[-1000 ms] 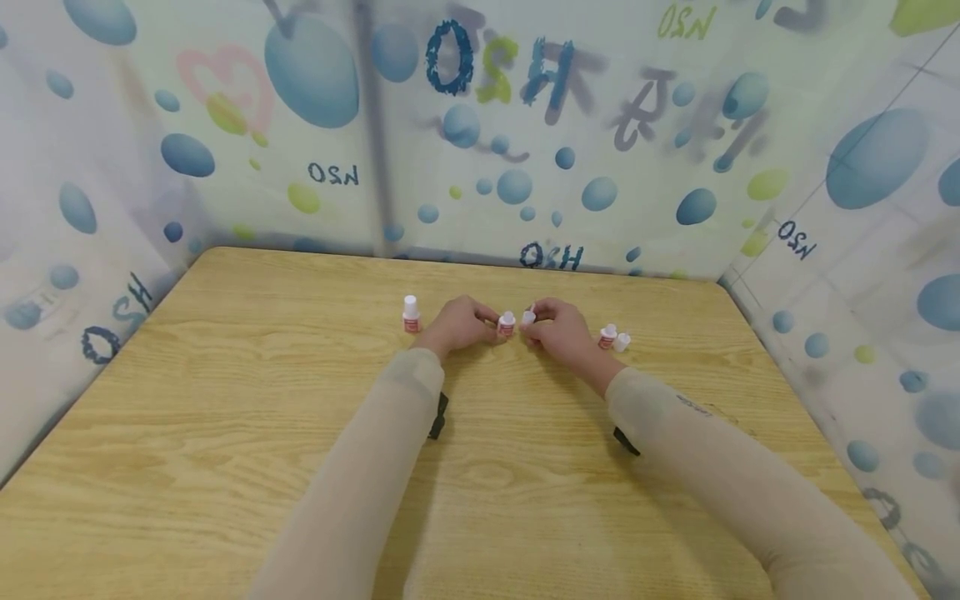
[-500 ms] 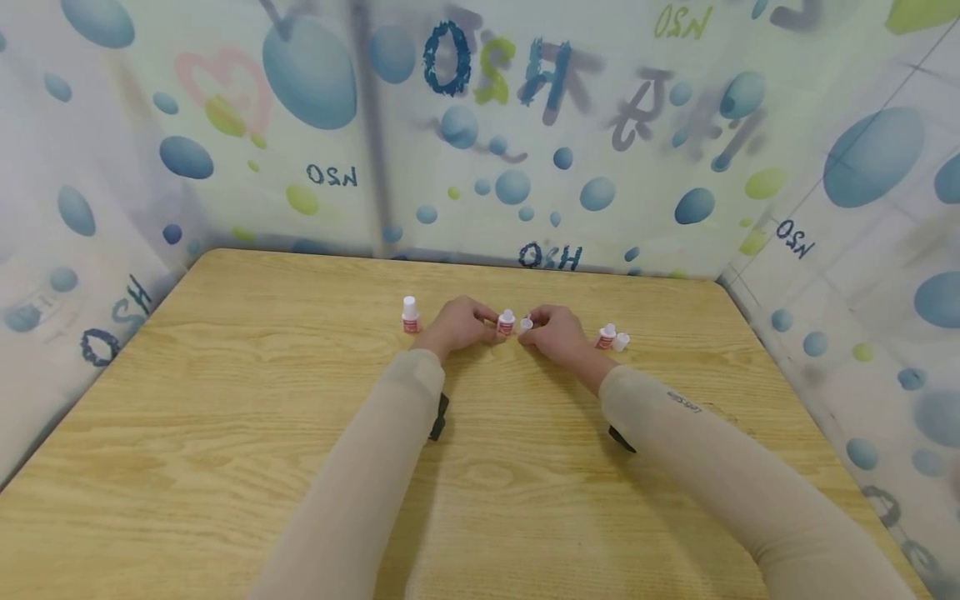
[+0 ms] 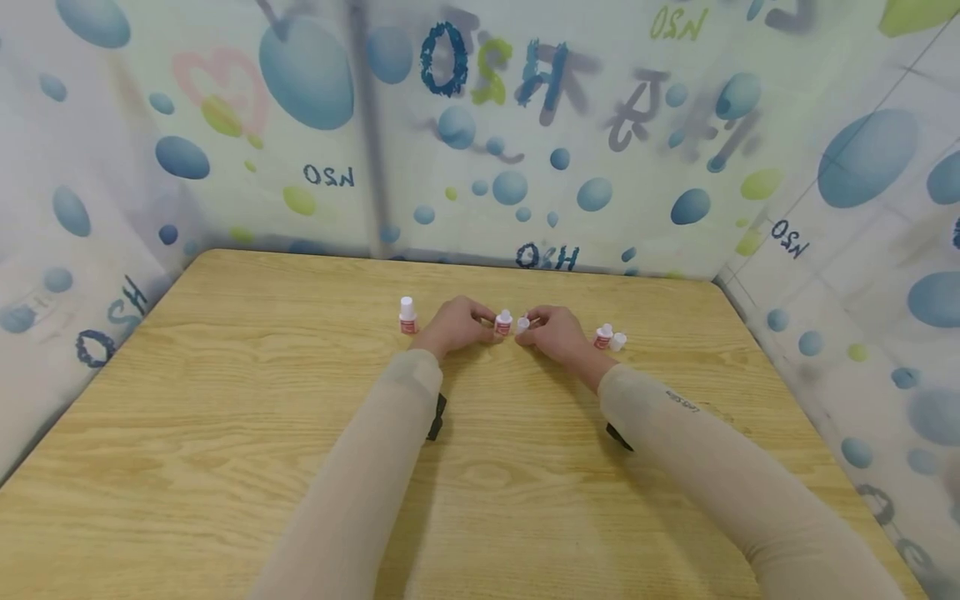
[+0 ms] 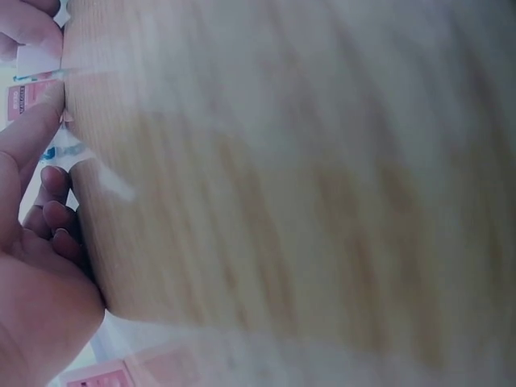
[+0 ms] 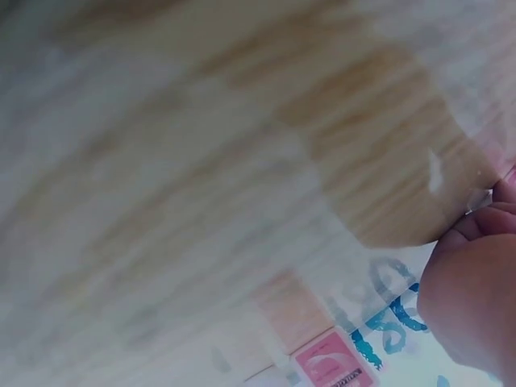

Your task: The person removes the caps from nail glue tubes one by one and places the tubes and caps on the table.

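Note:
In the head view my left hand (image 3: 457, 323) grips a small white bottle (image 3: 503, 323) with a pink-red label, standing upright with its nozzle bare. Just right of it, my right hand (image 3: 557, 333) pinches a small white cap (image 3: 522, 326) between thumb and fingers, beside the bottle and low over the wood. The left wrist view has my left thumb against the pink label (image 4: 31, 98), with the other hand's fingers (image 4: 28, 28) close above. In the right wrist view the right hand (image 5: 472, 298) shows only partly, and its fingertips are at the frame's edge.
Left of my hands stands a capped white bottle (image 3: 407, 317) with the same label. To the right is an uncapped bottle (image 3: 603, 337), its loose cap (image 3: 618, 342) beside it. The wooden table (image 3: 247, 375) ends at a wall sheet (image 3: 420, 150) printed with drops.
My right hand has brought the cap down slightly and a little closer to the bottle. The left hand keeps its hold on the bottle. The head view has shifted slightly.

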Motion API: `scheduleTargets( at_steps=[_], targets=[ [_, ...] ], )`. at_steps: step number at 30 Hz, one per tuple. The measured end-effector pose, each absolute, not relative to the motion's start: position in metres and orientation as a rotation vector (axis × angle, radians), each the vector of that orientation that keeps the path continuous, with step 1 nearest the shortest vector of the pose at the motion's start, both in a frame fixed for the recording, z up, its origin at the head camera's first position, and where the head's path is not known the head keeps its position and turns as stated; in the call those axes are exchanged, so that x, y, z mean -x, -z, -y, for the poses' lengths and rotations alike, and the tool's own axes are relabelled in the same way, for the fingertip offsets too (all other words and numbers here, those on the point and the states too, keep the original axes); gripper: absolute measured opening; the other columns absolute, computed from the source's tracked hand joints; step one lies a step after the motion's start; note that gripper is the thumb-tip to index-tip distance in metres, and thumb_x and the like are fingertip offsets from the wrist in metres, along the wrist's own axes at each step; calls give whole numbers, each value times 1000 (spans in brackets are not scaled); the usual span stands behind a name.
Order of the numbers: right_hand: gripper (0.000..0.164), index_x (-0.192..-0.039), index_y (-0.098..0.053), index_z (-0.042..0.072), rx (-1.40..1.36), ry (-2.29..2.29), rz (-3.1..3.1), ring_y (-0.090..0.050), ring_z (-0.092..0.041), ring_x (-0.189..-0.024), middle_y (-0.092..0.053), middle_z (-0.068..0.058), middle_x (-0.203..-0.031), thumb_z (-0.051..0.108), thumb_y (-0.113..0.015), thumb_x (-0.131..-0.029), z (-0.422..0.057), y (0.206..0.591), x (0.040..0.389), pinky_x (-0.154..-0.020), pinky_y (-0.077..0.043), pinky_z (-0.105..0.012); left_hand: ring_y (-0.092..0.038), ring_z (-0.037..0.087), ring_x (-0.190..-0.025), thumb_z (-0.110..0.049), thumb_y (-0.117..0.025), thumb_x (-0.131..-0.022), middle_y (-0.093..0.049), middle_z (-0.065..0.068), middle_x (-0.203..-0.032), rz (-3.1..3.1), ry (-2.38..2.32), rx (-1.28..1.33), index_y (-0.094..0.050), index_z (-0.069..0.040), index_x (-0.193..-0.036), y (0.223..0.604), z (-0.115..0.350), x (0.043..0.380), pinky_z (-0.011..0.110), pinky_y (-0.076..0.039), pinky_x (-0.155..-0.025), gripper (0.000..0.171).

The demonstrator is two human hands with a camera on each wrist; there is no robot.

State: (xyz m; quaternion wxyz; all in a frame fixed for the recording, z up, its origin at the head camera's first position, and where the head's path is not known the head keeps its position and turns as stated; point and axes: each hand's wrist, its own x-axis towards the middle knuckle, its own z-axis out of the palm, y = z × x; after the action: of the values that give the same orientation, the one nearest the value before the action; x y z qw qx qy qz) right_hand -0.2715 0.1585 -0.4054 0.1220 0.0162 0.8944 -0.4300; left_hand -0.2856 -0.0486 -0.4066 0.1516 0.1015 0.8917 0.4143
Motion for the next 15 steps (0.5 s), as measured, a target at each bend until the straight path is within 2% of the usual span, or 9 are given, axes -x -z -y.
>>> scheduleTargets(
  at_steps=[4, 7, 15],
  targets=[
    [42, -132, -66, 2, -47, 1272, -2605, -60, -13, -82, -67, -6, -100, 13, -79, -94, -159, 404, 269, -72, -49, -22, -61, 29, -130, -25, -81, -94, -68, 11, -144, -2551, -1176, -298, -73, -13, -137, 404, 48, 284, 46, -48, -114, 45],
    [42, -132, -66, 0, -57, 1286, -2595, -60, -12, -82, -66, -6, -99, 12, -79, -93, -160, 402, 266, -71, -49, -21, -61, 27, -121, -25, -80, -94, -69, 11, -140, -2541, -1174, -307, -71, -14, -138, 402, 47, 284, 44, -49, -108, 47],
    [46, -136, -62, 0, -121, 1318, -2532, -68, -17, -94, -73, -16, -122, 15, -78, -96, -158, 394, 258, -83, -56, -25, -54, 20, -101, -30, -84, -92, -64, 9, -116, -2559, -1094, -366, -65, -16, -146, 405, 50, 282, 32, -44, -87, 58]
  ],
)
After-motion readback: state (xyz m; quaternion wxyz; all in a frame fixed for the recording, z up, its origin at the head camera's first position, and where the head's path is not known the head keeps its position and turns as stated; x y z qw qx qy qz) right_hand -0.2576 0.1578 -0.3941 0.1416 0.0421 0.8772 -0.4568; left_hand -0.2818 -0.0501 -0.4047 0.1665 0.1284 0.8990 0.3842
